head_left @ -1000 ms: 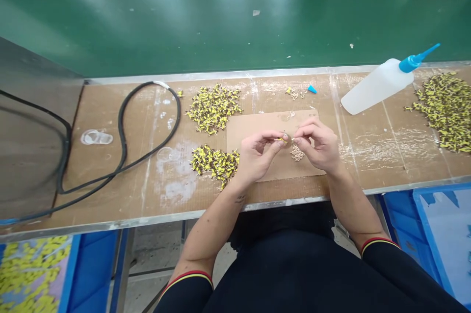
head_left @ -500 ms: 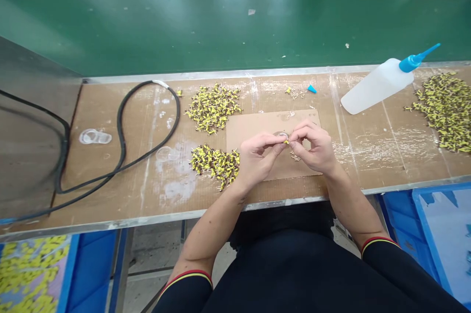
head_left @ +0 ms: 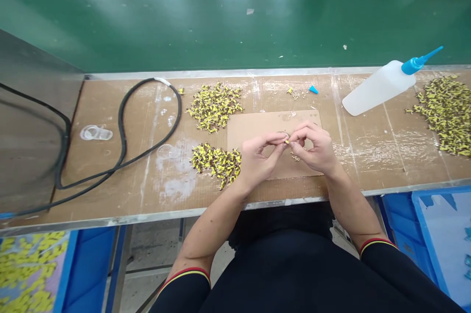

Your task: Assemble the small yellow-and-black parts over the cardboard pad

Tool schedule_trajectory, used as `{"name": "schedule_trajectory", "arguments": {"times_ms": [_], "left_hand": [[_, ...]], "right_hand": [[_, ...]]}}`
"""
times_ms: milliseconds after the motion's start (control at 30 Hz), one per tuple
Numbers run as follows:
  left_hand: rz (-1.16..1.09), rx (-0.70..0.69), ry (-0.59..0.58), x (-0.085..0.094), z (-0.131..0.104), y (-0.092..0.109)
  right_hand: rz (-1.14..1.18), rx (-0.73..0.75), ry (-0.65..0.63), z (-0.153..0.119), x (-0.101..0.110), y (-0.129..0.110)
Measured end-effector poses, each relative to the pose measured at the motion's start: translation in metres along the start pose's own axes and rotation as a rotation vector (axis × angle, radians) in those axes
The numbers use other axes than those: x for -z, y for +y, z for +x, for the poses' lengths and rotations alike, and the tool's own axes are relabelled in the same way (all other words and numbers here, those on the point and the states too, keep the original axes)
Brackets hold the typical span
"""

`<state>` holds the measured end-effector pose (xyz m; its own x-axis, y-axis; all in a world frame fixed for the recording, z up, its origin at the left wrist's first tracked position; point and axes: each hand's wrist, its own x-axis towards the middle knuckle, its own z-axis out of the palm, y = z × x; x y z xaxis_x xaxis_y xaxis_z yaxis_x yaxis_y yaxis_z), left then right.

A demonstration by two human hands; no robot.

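Both hands meet above a flat cardboard sheet (head_left: 253, 126). Between their fingertips is a small yellow piece (head_left: 287, 142), too small to make out in detail. My left hand (head_left: 260, 158) pinches it from the left with thumb and forefinger. From the other side, the thumb and forefinger of my right hand (head_left: 312, 146) are closed on it too. Tiny pale bits (head_left: 295, 157) lie on the cardboard under the right hand. Close by my left wrist is a pile of small yellow-and-brown pieces (head_left: 217, 163), with a second such pile (head_left: 215, 107) behind it.
A white squeeze bottle (head_left: 379, 88) with a blue nozzle lies at the right, near a large yellow-and-brown pile (head_left: 451, 114). A blue cap (head_left: 313, 89) rests behind the cardboard. A black cable (head_left: 122, 131) loops across the left. Blue crates (head_left: 401, 215) stand below the table edge.
The hands stay together over the cardboard. The left forefinger has shifted slightly and the yellow piece has turned a little between the fingertips. The whole view has moved slightly.
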<state>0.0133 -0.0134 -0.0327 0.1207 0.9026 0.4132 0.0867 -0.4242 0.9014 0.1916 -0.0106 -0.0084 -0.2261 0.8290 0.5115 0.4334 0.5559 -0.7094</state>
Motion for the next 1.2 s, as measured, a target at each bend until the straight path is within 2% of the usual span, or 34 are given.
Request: {"name": "schedule_trajectory", "arguments": {"times_ms": [167, 267, 400, 567, 800, 1200], "left_hand": [[0.282, -0.291, 0.016, 0.002, -0.002, 0.0], [0.33, -0.383, 0.026, 0.002, -0.003, -0.003], [0.272, -0.387, 0.03, 0.001, -0.006, -0.009], [0.174, -0.322, 0.052, -0.003, -0.012, -0.013], [0.052, -0.29, 0.061, -0.003, -0.011, -0.009], [0.105, -0.348, 0.108, 0.004, -0.002, -0.008]], "right_hand": [[0.035, -0.05, -0.035, 0.001, 0.002, 0.0], [0.079, -0.067, -0.048, 0.002, 0.002, -0.001], [0.121, -0.082, -0.046, 0.001, 0.001, -0.003], [0.128, -0.068, -0.013, 0.0, -0.004, -0.004], [0.161, -0.009, 0.038, -0.001, -0.003, -0.006], [0.234, 0.052, 0.042, -0.002, 0.004, -0.005]]}}
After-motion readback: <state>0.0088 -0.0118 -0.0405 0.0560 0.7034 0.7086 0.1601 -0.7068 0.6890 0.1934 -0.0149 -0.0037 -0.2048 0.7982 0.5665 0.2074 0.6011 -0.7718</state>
